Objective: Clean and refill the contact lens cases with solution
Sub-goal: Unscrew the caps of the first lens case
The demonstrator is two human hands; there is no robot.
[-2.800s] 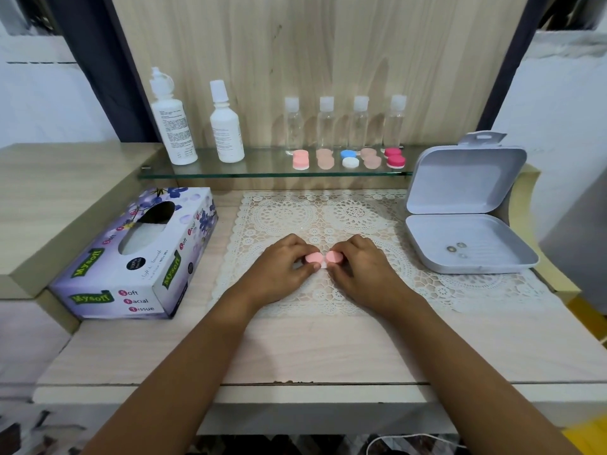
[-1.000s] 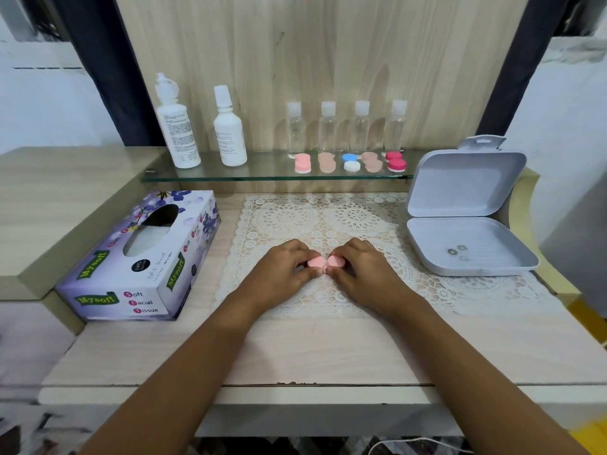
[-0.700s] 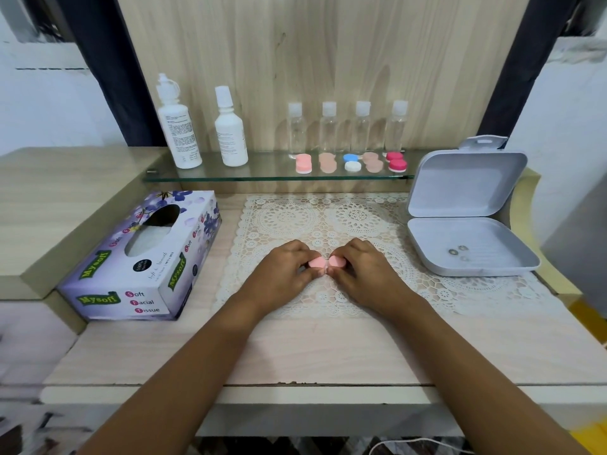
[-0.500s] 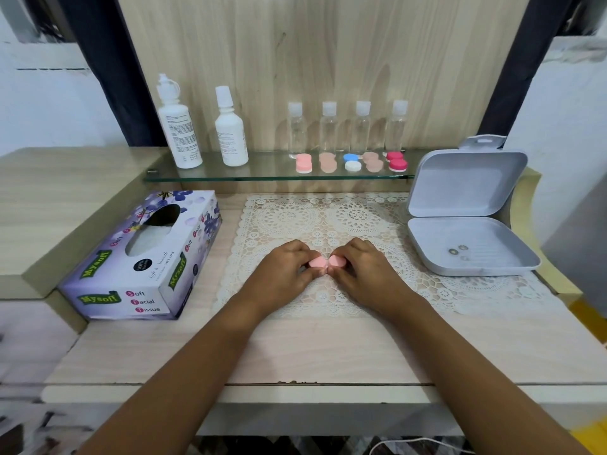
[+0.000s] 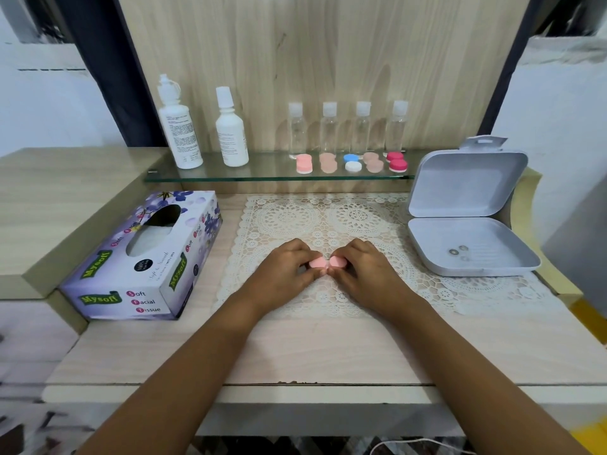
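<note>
- Pale wood-grain desk (image 5: pixel 328 349), both forearms reaching in across its front edge.
- Cream lace mat (image 5: pixel 289 218) spread over the middle of the desk.
- Purple floral cardboard tissue box (image 5: pixel 141 274) at the left of the mat, opening up.
- Grey hinged plastic box (image 5: pixel 466 188) at the right, lid raised; a few small metal bits lie in its base.
- Narrow glass shelf (image 5: pixel 269 174) along the wooden back panel.
- Left hand (image 5: pixel 282 274) and right hand (image 5: pixel 368 274) rest on the mat, knuckles up, fingertips meeting.
- Two white plastic solution bottles (image 5: pixel 179 126) stand upright at the shelf's left end.
- Four small clear bottles with white caps (image 5: pixel 329 129) stand in a row to the right of them.
- Five small round-capped lens cases (image 5: pixel 353 162) in pink, peach, blue-and-white and red sit in front of the clear bottles.
- Pink twin-cap contact lens case (image 5: pixel 326 263) sits on the mat between the hands. Each hand has its fingers curled and pinches one cap, left hand the left cap, right hand the right.
</note>
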